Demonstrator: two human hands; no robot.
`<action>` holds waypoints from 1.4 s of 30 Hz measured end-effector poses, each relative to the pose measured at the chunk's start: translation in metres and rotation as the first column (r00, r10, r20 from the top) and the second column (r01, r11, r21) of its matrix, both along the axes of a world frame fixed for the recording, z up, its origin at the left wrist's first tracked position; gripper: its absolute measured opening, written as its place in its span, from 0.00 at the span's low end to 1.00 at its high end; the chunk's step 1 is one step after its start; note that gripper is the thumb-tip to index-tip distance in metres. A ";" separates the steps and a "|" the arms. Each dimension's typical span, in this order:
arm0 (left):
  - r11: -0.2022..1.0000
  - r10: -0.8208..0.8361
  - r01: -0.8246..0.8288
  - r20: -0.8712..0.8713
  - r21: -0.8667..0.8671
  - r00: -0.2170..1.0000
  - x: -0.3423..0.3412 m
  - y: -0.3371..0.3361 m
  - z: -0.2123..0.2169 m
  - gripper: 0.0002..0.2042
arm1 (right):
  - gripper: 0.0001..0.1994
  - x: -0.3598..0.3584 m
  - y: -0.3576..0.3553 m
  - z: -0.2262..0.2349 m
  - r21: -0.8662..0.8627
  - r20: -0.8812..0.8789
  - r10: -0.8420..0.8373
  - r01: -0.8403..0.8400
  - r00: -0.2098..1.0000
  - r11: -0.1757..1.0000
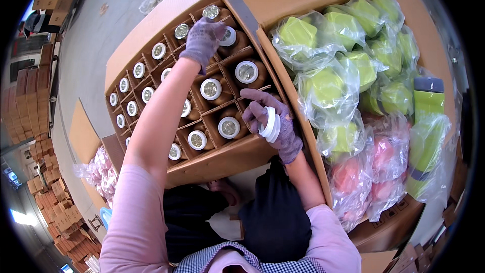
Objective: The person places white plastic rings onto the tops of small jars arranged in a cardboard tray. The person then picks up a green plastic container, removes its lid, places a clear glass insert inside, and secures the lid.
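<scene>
My left hand, in a grey-purple glove, reaches over the far part of a divided cardboard box. Its fingers bend down beside the white-rimmed mouth of a bottle; the fingertips are blurred, so a grip does not show. Brown, round-bodied bottles with glassy mouths stand upright in the compartments, most with white rings around their mouths. A far bottle shows a bare silvery mouth. At the box's near right corner, my gloved right hand is closed around a few stacked white plastic rings.
Against the right side stands another open carton, filled with bagged green parts and bagged pink parts. Pink plastic-wrapped items lie at the left. Cartons are stacked farther left; a person is at the far left.
</scene>
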State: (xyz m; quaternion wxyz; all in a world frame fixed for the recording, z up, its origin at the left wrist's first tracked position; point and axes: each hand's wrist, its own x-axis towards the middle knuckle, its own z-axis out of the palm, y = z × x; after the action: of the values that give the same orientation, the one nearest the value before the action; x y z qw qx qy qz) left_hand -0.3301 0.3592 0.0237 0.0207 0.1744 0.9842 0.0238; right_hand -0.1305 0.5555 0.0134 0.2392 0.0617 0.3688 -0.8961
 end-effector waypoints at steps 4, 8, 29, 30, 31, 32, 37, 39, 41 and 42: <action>0.960 -0.117 0.170 -0.229 0.224 0.966 0.027 -0.020 -0.038 0.16 | 0.21 0.000 -0.004 -0.012 -0.274 -0.019 0.022 -0.026 1.000 0.961; 0.968 -0.181 0.197 -0.108 0.156 0.977 0.027 -0.017 -0.020 0.19 | 0.22 0.001 -0.001 -0.009 -0.131 -0.028 0.035 -0.039 0.999 0.991; 0.892 -0.194 0.230 -0.130 0.389 0.972 0.100 0.049 0.074 0.11 | 0.22 -0.007 0.005 0.007 0.136 0.057 -0.054 0.045 0.997 0.990; 0.794 -0.249 0.152 0.087 0.589 0.965 0.125 0.055 0.091 0.09 | 0.21 -0.006 0.001 -0.006 0.204 -0.096 -0.107 0.125 0.990 0.971; 0.779 -0.284 0.149 0.130 0.609 0.950 0.146 0.059 0.090 0.10 | 0.21 -0.002 -0.006 -0.030 0.260 -0.251 -0.140 0.206 0.958 0.944; 0.768 -0.308 0.138 0.172 0.625 0.936 0.159 0.059 0.081 0.11 | 0.21 -0.002 -0.011 -0.031 0.211 -0.262 -0.164 0.223 0.951 0.952; 0.464 -0.193 -0.630 0.766 0.622 0.614 0.145 0.029 0.075 0.14 | 0.23 0.003 -0.012 -0.008 0.061 -0.078 -0.157 0.162 0.984 0.985; 0.492 -0.196 -0.681 0.831 0.543 0.521 0.141 0.019 0.074 0.13 | 0.25 0.006 -0.014 -0.008 0.087 -0.143 -0.157 0.171 0.977 0.981; 0.490 -0.268 -0.545 0.713 0.680 0.648 0.146 0.016 0.066 0.10 | 0.28 0.008 -0.019 -0.014 0.105 -0.159 -0.184 0.202 0.970 0.974; 0.666 -0.303 -0.146 0.444 0.732 0.844 0.149 0.019 0.068 0.08 | 0.29 0.008 -0.017 -0.015 -0.007 -0.141 -0.190 0.191 0.972 0.982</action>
State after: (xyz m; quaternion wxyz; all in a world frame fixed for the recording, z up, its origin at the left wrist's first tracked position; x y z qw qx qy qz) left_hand -0.1816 0.3786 0.0915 0.2200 0.1981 0.8329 0.4676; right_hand -0.1224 0.5382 -0.0014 0.1253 0.0343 0.3802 -0.9157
